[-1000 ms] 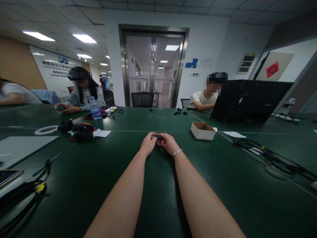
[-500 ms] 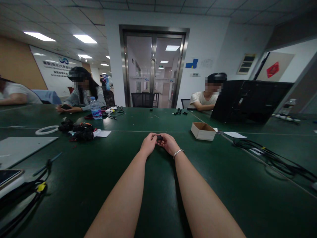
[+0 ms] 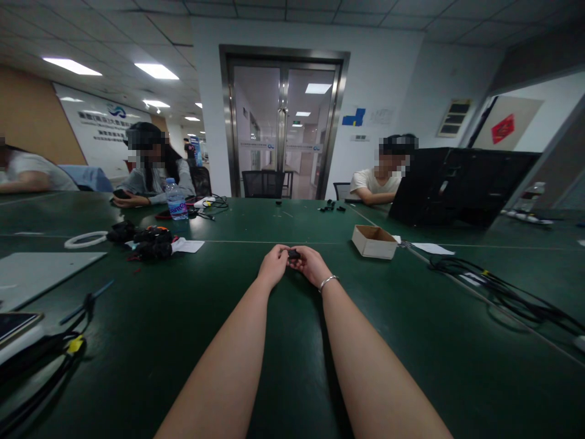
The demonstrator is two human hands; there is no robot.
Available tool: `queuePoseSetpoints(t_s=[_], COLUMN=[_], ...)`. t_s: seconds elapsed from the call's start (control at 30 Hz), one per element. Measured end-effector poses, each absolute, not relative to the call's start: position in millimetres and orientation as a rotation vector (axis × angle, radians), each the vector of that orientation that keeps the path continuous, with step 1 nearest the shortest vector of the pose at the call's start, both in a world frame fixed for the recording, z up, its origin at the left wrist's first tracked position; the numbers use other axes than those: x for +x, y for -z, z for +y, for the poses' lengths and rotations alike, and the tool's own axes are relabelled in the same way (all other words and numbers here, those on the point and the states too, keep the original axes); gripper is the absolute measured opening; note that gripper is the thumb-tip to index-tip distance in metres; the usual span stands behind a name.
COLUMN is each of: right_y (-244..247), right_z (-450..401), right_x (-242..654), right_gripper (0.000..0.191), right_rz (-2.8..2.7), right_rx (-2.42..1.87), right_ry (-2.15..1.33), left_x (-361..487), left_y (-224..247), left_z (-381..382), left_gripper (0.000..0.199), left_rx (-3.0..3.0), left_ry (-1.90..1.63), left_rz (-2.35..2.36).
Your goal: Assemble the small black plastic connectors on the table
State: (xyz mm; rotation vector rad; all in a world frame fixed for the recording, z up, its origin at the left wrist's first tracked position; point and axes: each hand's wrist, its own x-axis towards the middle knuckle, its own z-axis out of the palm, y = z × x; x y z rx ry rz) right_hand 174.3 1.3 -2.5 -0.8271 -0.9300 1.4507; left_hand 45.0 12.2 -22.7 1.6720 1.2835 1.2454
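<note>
Both of my hands meet over the green table (image 3: 301,353), at the middle of the view. A small black piece (image 3: 293,253) is pinched between them. My left hand (image 3: 273,267) has its fingertips closed on the piece's left end. On the other side, my right hand (image 3: 311,266), with a silver bracelet at the wrist, closes its fingers round the right end. The lower part of the piece is partly hidden by my fingers, and its exact shape is too small to tell. An open cardboard box (image 3: 375,242) stands to the right of my hands.
Several small black pieces (image 3: 329,207) lie beyond my hands. Left are a bottle (image 3: 176,200), a black bundle (image 3: 153,242), a white ring (image 3: 86,239), a grey panel (image 3: 41,274) and cables. Black cables (image 3: 507,292) and a large black screen (image 3: 457,186) are right. Three people sit around the table.
My hands have barely moved and keep hold of the black piece. The seated person at the left has shifted their hands slightly to the right.
</note>
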Motion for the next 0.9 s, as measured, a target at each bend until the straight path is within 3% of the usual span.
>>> queuePoseSetpoints(t_s=[0.9], right_y=[-1.5], right_z=[-3.2], right_x=[173.2], right_gripper=[0.015], right_rz=[-0.919], right_rx=[-0.845], right_ry=[-1.445], left_x=[44.0], left_y=[22.1], left_z=[11.5], left_gripper=[0.026], left_rx=[1.669], left_ry=[-1.250], left_rz=[1.318])
